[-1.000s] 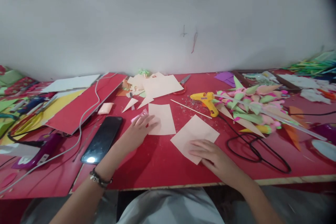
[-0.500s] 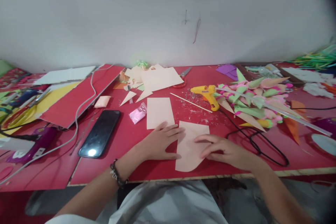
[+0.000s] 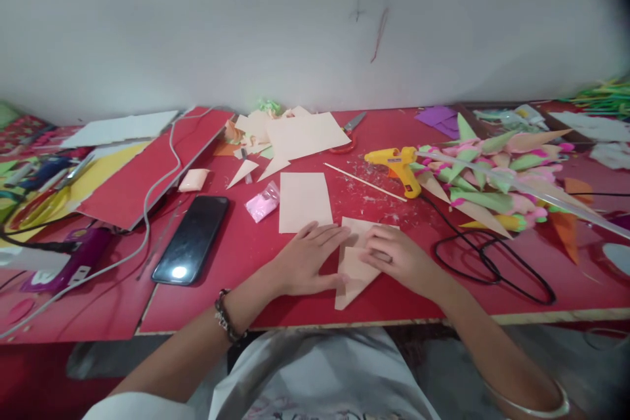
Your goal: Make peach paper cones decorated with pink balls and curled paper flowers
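Together, Two Hands on One Folded Sheet

Curled fingers of the right hand (image 3: 394,256) pinch the folded sheet (image 3: 355,269) near the table's front edge; the left hand (image 3: 308,262) spreads open, touching its left side. Beyond: one clear packet (image 3: 263,202), pink inside; one glue gun (image 3: 399,164), label unreadable.

On the left, a black phone (image 3: 191,239) lying flat, with a purple power strip (image 3: 91,252) farther left and a white cable (image 3: 146,213) draped across a red board (image 3: 152,170). Beyond the phone, a peach packet (image 3: 193,180); to its right, a pink packet (image 3: 262,202). On the right, a yellow glue gun (image 3: 403,167) touching a heap of pastel cones (image 3: 485,167), its black cord (image 3: 550,289) looped nearer the table edge. Behind, purple sheets (image 3: 439,122) near the pale wall (image 3: 246,26).
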A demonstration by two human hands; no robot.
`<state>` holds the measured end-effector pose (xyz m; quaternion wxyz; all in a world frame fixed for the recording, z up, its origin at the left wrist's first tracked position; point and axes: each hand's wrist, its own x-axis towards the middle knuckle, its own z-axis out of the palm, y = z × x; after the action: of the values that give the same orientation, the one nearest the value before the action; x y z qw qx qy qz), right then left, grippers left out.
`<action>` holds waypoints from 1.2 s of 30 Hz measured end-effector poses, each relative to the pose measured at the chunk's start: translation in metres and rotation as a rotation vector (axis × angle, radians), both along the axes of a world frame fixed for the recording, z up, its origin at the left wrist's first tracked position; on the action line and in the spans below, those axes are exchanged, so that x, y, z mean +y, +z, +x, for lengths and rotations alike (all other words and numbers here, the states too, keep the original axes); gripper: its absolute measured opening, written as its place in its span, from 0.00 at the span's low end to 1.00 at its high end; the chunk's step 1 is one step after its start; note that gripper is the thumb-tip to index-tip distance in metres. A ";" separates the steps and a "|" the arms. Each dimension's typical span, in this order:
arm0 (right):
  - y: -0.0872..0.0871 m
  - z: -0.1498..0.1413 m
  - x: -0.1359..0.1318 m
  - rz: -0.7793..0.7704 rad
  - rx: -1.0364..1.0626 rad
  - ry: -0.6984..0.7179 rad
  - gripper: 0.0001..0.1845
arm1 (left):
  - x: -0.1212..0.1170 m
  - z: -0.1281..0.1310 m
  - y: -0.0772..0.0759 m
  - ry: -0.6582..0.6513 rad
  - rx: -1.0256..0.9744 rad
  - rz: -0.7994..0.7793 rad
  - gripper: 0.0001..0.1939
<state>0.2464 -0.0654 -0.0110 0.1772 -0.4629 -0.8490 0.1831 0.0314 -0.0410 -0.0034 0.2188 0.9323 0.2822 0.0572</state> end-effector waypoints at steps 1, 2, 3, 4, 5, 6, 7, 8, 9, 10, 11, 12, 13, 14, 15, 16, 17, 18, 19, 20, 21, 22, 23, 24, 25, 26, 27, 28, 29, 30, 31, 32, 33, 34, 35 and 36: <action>-0.001 0.000 0.000 0.010 -0.002 -0.009 0.15 | -0.002 0.001 -0.002 0.019 -0.003 0.013 0.38; -0.003 -0.001 0.000 0.019 -0.002 -0.018 0.14 | -0.003 0.003 -0.004 0.038 -0.004 0.029 0.40; -0.004 -0.001 0.000 0.027 0.002 -0.030 0.13 | -0.005 0.004 -0.006 0.052 -0.004 0.045 0.41; -0.005 -0.002 -0.001 0.032 0.008 -0.043 0.12 | -0.006 0.005 -0.008 0.060 -0.001 0.060 0.43; -0.006 -0.002 -0.001 0.037 0.017 -0.060 0.12 | -0.007 0.006 -0.009 0.065 0.002 0.074 0.44; -0.007 -0.003 -0.001 0.042 0.025 -0.078 0.12 | -0.007 0.006 -0.010 0.067 0.006 0.085 0.44; -0.008 -0.003 -0.002 0.047 0.030 -0.097 0.12 | -0.008 0.006 -0.011 0.067 0.009 0.095 0.44; -0.008 -0.004 -0.002 0.051 0.031 -0.113 0.12 | -0.008 0.007 -0.012 0.066 0.012 0.102 0.44; -0.008 -0.005 -0.002 0.055 0.030 -0.121 0.13 | -0.008 0.007 -0.012 0.066 0.015 0.109 0.44; -0.008 -0.005 -0.002 0.056 0.026 -0.124 0.13 | -0.008 0.006 -0.012 0.065 0.016 0.115 0.44; -0.008 -0.006 -0.002 0.058 0.021 -0.126 0.13 | -0.007 0.006 -0.012 0.063 0.018 0.119 0.43; -0.008 -0.006 -0.002 0.060 0.016 -0.125 0.13 | -0.007 0.006 -0.012 0.062 0.019 0.121 0.43; -0.008 -0.006 -0.002 0.062 0.012 -0.126 0.13 | -0.007 0.006 -0.012 0.062 0.020 0.122 0.43; -0.008 -0.007 -0.002 0.063 0.010 -0.129 0.13 | -0.007 0.006 -0.012 0.061 0.019 0.122 0.44; -0.008 -0.007 -0.002 0.063 0.010 -0.135 0.13 | -0.007 0.006 -0.013 0.062 0.018 0.121 0.44; -0.008 -0.007 -0.002 0.063 0.010 -0.144 0.13 | -0.007 0.006 -0.013 0.064 0.015 0.120 0.44; -0.009 -0.007 -0.002 0.061 0.012 -0.153 0.13 | -0.007 0.006 -0.013 0.063 0.011 0.119 0.44; -0.009 -0.007 -0.002 0.060 0.014 -0.161 0.13 | -0.007 0.006 -0.013 0.061 0.007 0.119 0.45; -0.010 -0.008 -0.002 0.065 0.016 -0.169 0.12 | -0.007 0.006 -0.013 0.058 0.002 0.120 0.45; -0.010 -0.008 -0.002 0.072 0.015 -0.174 0.12 | -0.007 0.006 -0.013 0.055 -0.001 0.121 0.45; -0.010 -0.008 -0.002 0.081 0.014 -0.179 0.12 | -0.006 0.006 -0.013 0.052 -0.003 0.122 0.45; -0.011 -0.008 -0.002 0.092 0.011 -0.183 0.11 | -0.006 0.006 -0.013 0.050 -0.005 0.124 0.44; -0.011 -0.009 -0.002 0.103 0.006 -0.186 0.11 | -0.006 0.006 -0.013 0.050 -0.007 0.125 0.44; -0.011 -0.009 -0.002 0.114 -0.001 -0.187 0.11 | -0.006 0.006 -0.013 0.051 -0.009 0.126 0.44; -0.012 -0.009 -0.002 0.123 -0.009 -0.189 0.11 | -0.006 0.007 -0.013 0.052 -0.010 0.127 0.44; -0.012 -0.009 -0.002 0.131 -0.017 -0.191 0.11 | -0.006 0.007 -0.014 0.052 -0.010 0.127 0.44; -0.012 -0.010 -0.002 0.140 -0.023 -0.192 0.12 | -0.006 0.007 -0.014 0.052 -0.010 0.128 0.44; -0.013 -0.010 -0.002 0.147 -0.028 -0.193 0.12 | -0.006 0.007 -0.014 0.052 -0.008 0.128 0.44; -0.013 -0.010 -0.002 0.153 -0.031 -0.196 0.12 | -0.005 0.007 -0.014 0.051 -0.006 0.127 0.45; -0.013 -0.010 -0.002 0.159 -0.033 -0.200 0.12 | -0.005 0.007 -0.014 0.051 -0.004 0.126 0.45; -0.014 -0.010 -0.002 0.162 -0.037 -0.202 0.12 | -0.005 0.007 -0.015 0.050 -0.003 0.123 0.45; -0.014 -0.010 -0.002 0.165 -0.042 -0.205 0.12 | -0.006 0.007 -0.015 0.050 -0.002 0.121 0.45; -0.014 -0.010 -0.002 0.166 -0.048 -0.207 0.12 | -0.006 0.007 -0.015 0.050 -0.001 0.118 0.45; -0.014 -0.010 -0.002 0.166 -0.055 -0.207 0.12 | -0.006 0.007 -0.015 0.050 -0.002 0.116 0.45; -0.013 -0.011 -0.002 0.164 -0.062 -0.207 0.12 | -0.006 0.007 -0.014 0.050 -0.002 0.114 0.44; -0.013 -0.011 -0.002 0.163 -0.067 -0.205 0.12 | -0.006 0.007 -0.014 0.051 -0.004 0.112 0.44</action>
<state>0.2356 -0.0673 -0.0243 0.2035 -0.5371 -0.8148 0.0792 0.0382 -0.0468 -0.0176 0.1653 0.9355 0.3019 0.0802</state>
